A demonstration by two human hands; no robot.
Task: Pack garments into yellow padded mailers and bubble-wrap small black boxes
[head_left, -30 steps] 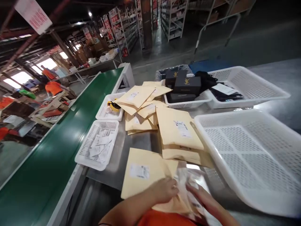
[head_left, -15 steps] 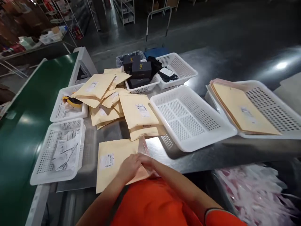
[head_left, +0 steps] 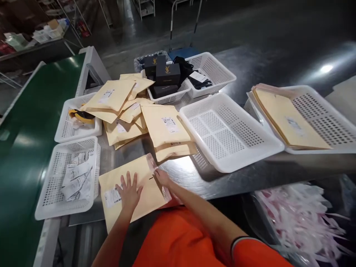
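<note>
Envelope (head_left: pixel 147 197) lies flat on the worktop (head_left: pixel 183 174), label (head_left: pixel 111 198) up, near the front edge. The left hand (head_left: pixel 129 193) is spread wide, palm down on it, gripping nothing; the right hand (head_left: pixel 163 178) has its fingers curled together at the clear strip (head_left: pixel 151 162) along one end — whether they pinch it, one cannot tell. Steady, even pressure from the left hand should best prevent sliding — and a light touch along the strip should avoid creases.
</note>
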